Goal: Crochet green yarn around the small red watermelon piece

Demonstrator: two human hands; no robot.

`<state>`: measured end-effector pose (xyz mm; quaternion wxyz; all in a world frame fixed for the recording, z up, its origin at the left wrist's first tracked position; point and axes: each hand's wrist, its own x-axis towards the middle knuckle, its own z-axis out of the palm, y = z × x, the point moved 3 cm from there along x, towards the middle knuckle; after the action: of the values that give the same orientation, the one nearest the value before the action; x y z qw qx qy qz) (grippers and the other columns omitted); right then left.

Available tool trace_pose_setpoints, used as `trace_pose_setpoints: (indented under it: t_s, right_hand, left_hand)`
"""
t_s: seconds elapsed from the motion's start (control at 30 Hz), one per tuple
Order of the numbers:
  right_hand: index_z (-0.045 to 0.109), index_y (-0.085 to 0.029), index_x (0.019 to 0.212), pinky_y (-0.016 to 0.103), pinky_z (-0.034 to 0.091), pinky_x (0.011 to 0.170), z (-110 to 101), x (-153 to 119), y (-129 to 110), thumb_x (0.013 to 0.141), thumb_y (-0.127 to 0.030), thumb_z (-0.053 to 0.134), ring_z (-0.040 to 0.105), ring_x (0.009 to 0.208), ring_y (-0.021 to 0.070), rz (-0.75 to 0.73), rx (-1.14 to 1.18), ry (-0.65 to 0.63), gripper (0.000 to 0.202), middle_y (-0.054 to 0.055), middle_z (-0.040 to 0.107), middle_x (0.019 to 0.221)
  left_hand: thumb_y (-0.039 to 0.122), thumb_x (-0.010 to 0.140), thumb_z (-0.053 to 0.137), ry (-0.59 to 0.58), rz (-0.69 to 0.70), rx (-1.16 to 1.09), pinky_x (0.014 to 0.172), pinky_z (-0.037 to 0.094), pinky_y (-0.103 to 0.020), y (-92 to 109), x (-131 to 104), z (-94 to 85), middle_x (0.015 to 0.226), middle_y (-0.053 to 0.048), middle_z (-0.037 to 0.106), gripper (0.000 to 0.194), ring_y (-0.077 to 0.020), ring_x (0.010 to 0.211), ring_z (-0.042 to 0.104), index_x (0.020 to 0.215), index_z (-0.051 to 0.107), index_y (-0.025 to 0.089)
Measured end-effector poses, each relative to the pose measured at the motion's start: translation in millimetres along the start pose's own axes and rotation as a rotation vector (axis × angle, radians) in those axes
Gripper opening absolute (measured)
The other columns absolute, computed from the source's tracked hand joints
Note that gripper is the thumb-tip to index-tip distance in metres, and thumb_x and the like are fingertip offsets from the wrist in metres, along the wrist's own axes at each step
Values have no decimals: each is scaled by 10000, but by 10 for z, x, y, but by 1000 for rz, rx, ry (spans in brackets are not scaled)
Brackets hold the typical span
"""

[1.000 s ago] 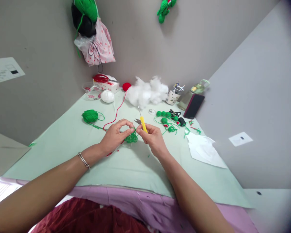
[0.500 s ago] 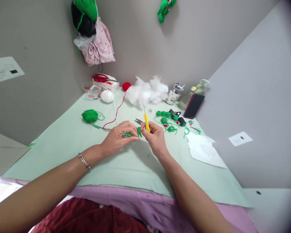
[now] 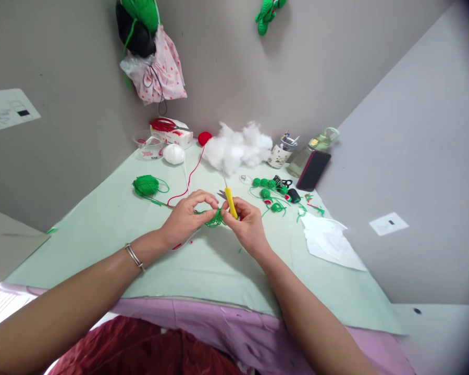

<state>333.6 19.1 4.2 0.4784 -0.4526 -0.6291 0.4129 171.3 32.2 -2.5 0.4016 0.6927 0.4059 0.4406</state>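
- On our left, the green yarn ball point(image 3: 146, 185) sits on the counter point(image 3: 226, 276).
- Our left hand point(image 3: 187, 216) arches its fingers into a ring, tips pinched on the green loops point(image 3: 214, 220).
- Between our hands, those loops now bunch under the fingertips; half a second ago they showed inside the left hand's curve. We take this as a fresh grip for working the yarn.
- Our right hand point(image 3: 248, 224) has its fingers closed around the yellow-handled tool point(image 3: 230, 202), which now leans further left.
- Beyond it lie small green balls point(image 3: 264, 193).
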Motion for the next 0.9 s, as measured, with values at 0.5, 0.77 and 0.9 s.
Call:
trace_pose_setpoints:
  t_s: [0.5,0.77,0.9]
  right_hand:
    - [597,-207,761,255,302,532,-11,-12,17,803,-268,632,379,539,102,10,15,-4,82,-51,463,616]
    - [603,-199,759,250,276,520,-2,-12,21,810,-322,646,353,540,95,48,54,-33,139,-55,437,610]
    - [592,-197,759,246,257,510,5,-8,27,813,-350,657,328,530,87,76,110,-62,175,-62,427,604]
  left_hand:
    - [333,904,589,122,39,-67,1065,433,-407,31,32,-156,1160,-77,669,147,-253,1188,596,982,633,216]
    - [300,918,616,80,182,66,1052,431,-393,31,-23,-20,1097,-69,668,97,-237,1170,584,935,692,243]
    - [288,925,618,71,248,111,1041,432,-391,-1,-5,-21,1066,-64,676,93,-231,1132,597,913,698,242]
